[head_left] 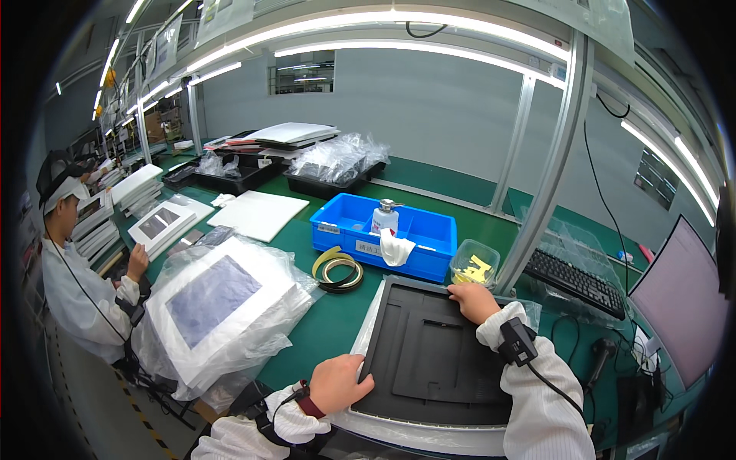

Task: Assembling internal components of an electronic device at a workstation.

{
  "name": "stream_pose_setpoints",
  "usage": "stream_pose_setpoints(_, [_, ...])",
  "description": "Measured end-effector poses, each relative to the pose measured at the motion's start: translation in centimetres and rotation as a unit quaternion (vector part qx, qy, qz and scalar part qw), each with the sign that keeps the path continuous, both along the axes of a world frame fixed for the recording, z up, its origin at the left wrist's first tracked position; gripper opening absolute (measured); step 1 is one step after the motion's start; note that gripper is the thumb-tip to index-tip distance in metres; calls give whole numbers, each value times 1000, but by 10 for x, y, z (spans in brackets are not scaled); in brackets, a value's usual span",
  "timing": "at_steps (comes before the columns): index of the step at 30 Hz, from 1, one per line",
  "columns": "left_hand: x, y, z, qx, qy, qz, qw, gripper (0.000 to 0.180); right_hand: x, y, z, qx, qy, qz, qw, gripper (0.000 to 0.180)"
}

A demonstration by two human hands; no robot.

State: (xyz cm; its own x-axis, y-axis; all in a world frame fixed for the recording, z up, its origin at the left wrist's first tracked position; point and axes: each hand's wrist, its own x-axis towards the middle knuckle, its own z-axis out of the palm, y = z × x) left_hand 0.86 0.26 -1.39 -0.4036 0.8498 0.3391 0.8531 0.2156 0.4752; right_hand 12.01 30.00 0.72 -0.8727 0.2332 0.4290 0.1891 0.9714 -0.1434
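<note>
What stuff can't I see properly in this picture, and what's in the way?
All in the head view:
- Underside of the black panel: turned away, facing down.
- Part of that panel's right edge: behind the right sleeve.
- Bottom of the bottle: hidden by the blue bin's front wall and the white cloth.
- Inside of the far black tray: crumpled clear plastic covers it.
</note>
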Motion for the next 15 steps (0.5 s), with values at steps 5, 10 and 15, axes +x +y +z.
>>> stream_pose_setpoints(5, [-5,2,-3,127,-111,-16,986,34,-2,12,3,-97,56,47,993,17])
stream_pose_setpoints(10, [6,5,26,48,-576,-172,798,49,15,14,32,-127,35,24,991,20])
stream_pose_setpoints(15, [29,4,60,130,-709,-242,649,47,34,-35,72,-133,66,9,989,21])
